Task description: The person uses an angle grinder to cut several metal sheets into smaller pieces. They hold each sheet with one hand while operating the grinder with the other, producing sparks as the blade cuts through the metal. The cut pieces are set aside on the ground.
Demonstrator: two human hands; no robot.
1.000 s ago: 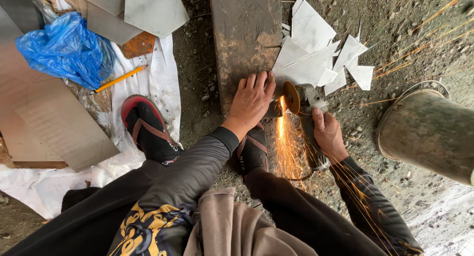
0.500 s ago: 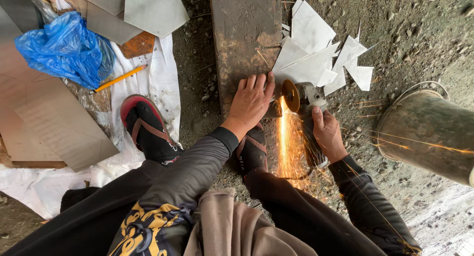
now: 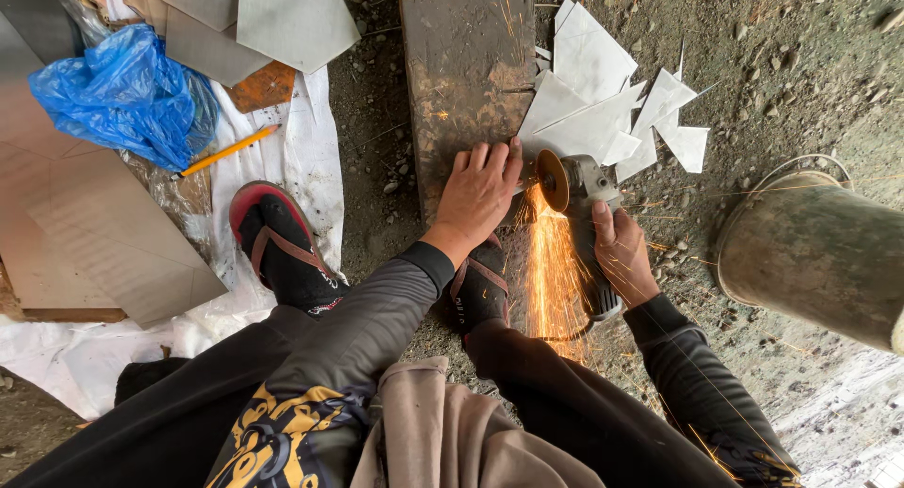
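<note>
Right hand (image 3: pixel 623 252) wrapped tight round the grey body of an angle grinder (image 3: pixel 586 226), fingers closed over the housing. Grinder's orange-brown disc (image 3: pixel 551 180) stood on edge at the right side of a long rusty metal plate (image 3: pixel 466 69), just beside the fingertips of the other hand. Stream of orange sparks (image 3: pixel 551 271) poured from the disc back toward the body, falling between plate and grinder, with stray streaks flung across the dirt to the right.

Left hand (image 3: pixel 477 194) pressed flat on the near end of the plate, palm down, fingers together and stretched forward, gripping nothing. Dark long sleeves on both arms. Right foot (image 3: pixel 478 285) in a sandal planted at the plate's near end, directly under the left wrist. Left foot (image 3: pixel 282 248) in a red-edged sandal well apart, resting on a white plastic sheet (image 3: pixel 301 163).

Pale offcuts of sheet metal (image 3: pixel 603 102), mostly triangular, lay heaped on the ground just past the disc, touching the plate's right edge. Dull grey metal bucket (image 3: pixel 815 252) with a wire handle stood to the right, well apart from the grinder. Crumpled blue plastic bag (image 3: pixel 122 92) lay at upper left, with a yellow pencil (image 3: pixel 228 150) just beside it on the white sheet. Large flat grey panels (image 3: pixel 85 243) lay along the left edge and across the top. Ground of dark gravel and dirt (image 3: pixel 810 64) throughout.
</note>
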